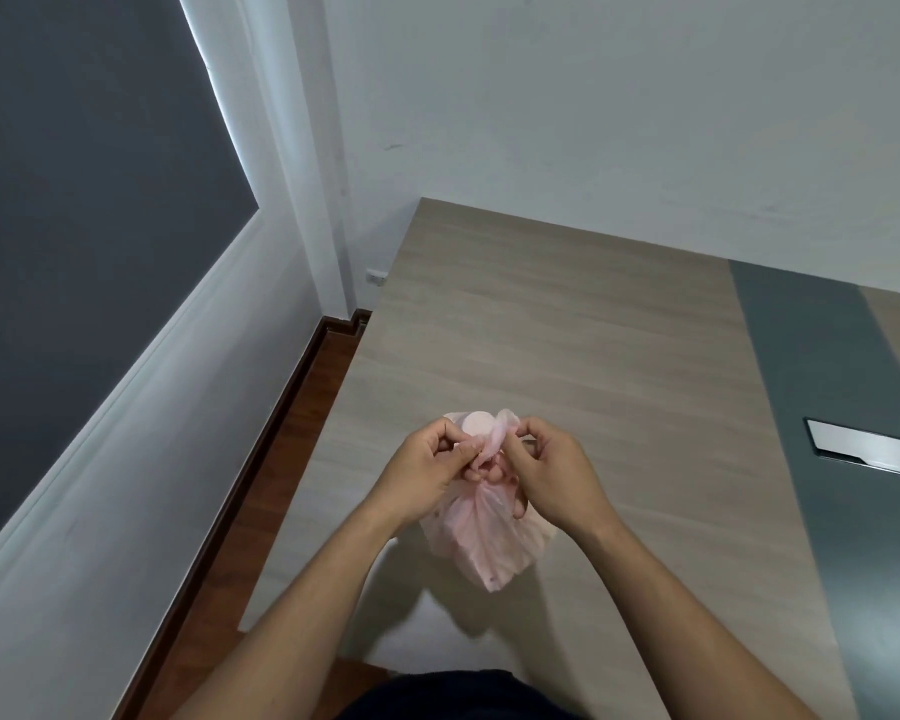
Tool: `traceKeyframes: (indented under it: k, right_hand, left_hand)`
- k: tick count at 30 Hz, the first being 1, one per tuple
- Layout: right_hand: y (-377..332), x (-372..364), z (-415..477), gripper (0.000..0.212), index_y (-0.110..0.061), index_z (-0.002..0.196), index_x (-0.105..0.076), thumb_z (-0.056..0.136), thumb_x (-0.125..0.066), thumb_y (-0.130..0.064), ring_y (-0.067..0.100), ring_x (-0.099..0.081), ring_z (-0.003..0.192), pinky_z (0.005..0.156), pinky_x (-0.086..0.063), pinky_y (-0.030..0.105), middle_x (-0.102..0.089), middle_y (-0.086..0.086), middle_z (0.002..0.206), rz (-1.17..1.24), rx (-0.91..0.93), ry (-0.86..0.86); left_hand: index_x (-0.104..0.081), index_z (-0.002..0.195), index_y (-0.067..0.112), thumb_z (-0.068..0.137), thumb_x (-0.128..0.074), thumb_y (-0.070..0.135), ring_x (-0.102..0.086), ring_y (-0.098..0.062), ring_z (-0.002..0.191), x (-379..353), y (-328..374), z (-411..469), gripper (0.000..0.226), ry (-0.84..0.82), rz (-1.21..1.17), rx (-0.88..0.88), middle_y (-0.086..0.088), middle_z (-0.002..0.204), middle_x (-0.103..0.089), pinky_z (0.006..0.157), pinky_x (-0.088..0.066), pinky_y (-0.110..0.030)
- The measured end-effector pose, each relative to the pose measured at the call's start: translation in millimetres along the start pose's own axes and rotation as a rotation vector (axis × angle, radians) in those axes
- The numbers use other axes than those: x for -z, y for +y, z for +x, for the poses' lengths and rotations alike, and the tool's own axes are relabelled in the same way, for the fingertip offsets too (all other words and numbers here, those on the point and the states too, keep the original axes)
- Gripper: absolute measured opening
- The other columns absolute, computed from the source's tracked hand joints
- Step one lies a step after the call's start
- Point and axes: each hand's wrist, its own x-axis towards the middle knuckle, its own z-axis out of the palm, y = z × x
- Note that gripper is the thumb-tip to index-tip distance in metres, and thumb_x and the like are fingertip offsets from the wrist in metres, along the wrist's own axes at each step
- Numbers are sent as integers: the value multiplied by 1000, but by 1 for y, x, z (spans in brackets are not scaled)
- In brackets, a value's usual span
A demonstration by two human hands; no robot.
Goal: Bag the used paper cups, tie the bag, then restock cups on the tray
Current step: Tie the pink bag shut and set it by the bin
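Two forearms (302,605) rise from the bottom edge; the left hand (430,470) and right hand (552,472) each pinch a twisted handle of the pink bag (481,543); the bag sits straight beneath both grips, at the table (567,330) corner; the handles cross between the hands, equally near each.

Nothing here can be read from where I stand, not a word, number or brand. The pink bag (481,532) carries a few small darker marks near its bottom, too tiny to make out, and the white wall plate (376,277) low by the corner is only a blur.
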Motion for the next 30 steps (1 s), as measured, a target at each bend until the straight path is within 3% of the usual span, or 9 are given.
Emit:
traceKeyframes:
  k: [5,8,11,14,17,19,25,27,30]
  right_hand:
    - [2,0,2,33,-5,104,-57,109,-56,-38,31,-67,47,57,-52,34,-83,7,74,4,-138,62]
    - [1,-1,3,19,-7,111,-56,103,-63,-23,28,-67,49,55,-53,34,-84,8,77,31,-210,42]
    - [0,-3,3,19,-14,112,-57,102,-68,-24,27,-69,49,55,-52,31,-84,7,79,12,-199,-4]
    - [3,-5,2,10,-15,100,-69,103,-68,-25,17,-66,48,51,-48,24,-83,2,76,-97,-107,-47]
    - [1,-5,-3,26,-17,84,-76,104,-60,-23,3,-66,63,69,-53,28,-82,-2,84,-105,-57,-105]
    - [-2,-3,-5,27,-13,88,-79,103,-57,-22,1,-65,70,76,-52,29,-82,0,91,-41,-85,-175]
    - [3,-1,-6,4,-19,98,-69,97,-69,-22,7,-53,75,73,-45,31,-63,-10,84,-120,-39,-347]
    - [8,-4,-3,8,-20,98,-64,94,-69,-17,6,-48,69,70,-41,32,-58,-11,81,-179,-15,-316]
    - [12,-11,-2,24,-22,111,-57,93,-72,-19,1,-51,66,65,-43,23,-63,-12,83,-251,20,-212]
  left_hand:
    - [-76,109,1,91,-93,20,-84,-17,98,-1,6,-11,31,-37,-34,-29,-6,101,-86,90,-68,-31]
    - [-77,103,10,89,-96,24,-84,-22,102,0,6,-12,27,10,34,-60,-4,101,-86,95,-70,-41]
    - [-79,96,19,91,-94,33,-82,-13,98,-1,6,-12,22,64,103,-82,5,98,-85,94,-70,-43]
    - [-81,92,21,89,-95,38,-76,-1,95,0,6,-13,22,143,184,-100,13,94,-82,90,-67,-32]
    - [-79,87,27,91,-93,33,-71,5,94,2,7,-10,16,241,273,-122,15,89,-79,82,-59,-18]
    - [-77,85,31,93,-92,31,-71,7,92,2,6,-10,17,261,360,-138,16,88,-79,75,-53,-9]
    - [-76,90,22,96,-89,31,-75,1,90,0,0,-7,18,280,364,-126,13,91,-81,73,-57,-19]
    - [-71,91,17,98,-88,29,-74,-1,85,-2,-2,-7,22,274,345,-127,10,88,-80,65,-52,-13]
    - [-64,94,15,103,-82,31,-74,-8,87,-4,-2,-7,25,274,343,-81,4,92,-79,66,-52,-19]
